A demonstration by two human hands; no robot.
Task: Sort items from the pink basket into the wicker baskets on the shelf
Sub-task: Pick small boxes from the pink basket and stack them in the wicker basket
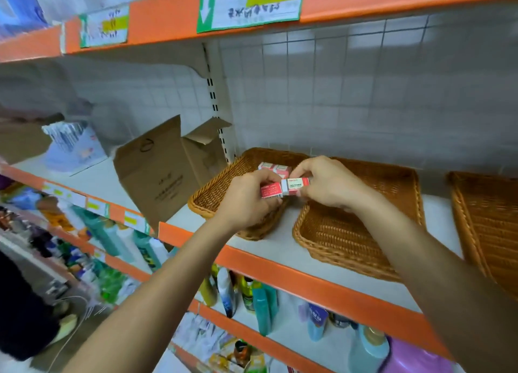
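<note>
Three wicker baskets stand on the white shelf: a left one (215, 190), a middle one (350, 232) and a right one (487, 218). Both hands hover over the left basket's right rim. My left hand (246, 201) grips a red and white box (270, 190). My right hand (328, 185) pinches a second red and white box marked 2B (297, 184), touching the first end to end. More boxes of the same kind (276, 168) lie inside the left basket. A corner of the pink basket (414, 358) shows at the bottom right.
An open cardboard box (165, 171) leans on the shelf just left of the left basket. A packet display (73, 145) stands further left. Bottles (252, 291) fill the lower shelves. An orange-edged shelf with paper labels (249, 5) hangs overhead.
</note>
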